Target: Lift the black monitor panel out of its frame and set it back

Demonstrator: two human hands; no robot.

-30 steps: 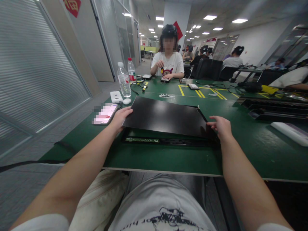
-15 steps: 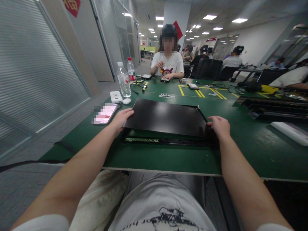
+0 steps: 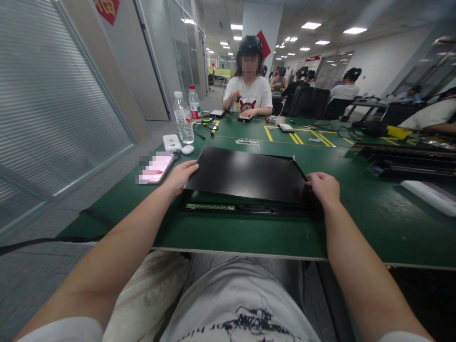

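Observation:
A flat black panel (image 3: 245, 173) is held tilted just above the green table (image 3: 249, 232), its near edge raised. My left hand (image 3: 180, 176) grips the panel's near left corner. My right hand (image 3: 323, 187) grips its near right corner, fingers curled on the edge. Under the raised edge lies a black frame with a narrow green circuit strip (image 3: 210, 207) along its front.
A phone (image 3: 156, 168), a white box (image 3: 172, 142), a white mouse (image 3: 187, 149) and two water bottles (image 3: 183, 118) stand at the left. A person in a white shirt (image 3: 248, 92) works across the table. Dark trays (image 3: 399, 161) and a white object (image 3: 429, 195) lie at the right.
The panel has come down slightly and shifted a little away from me; both hands kept their grip on its corners.

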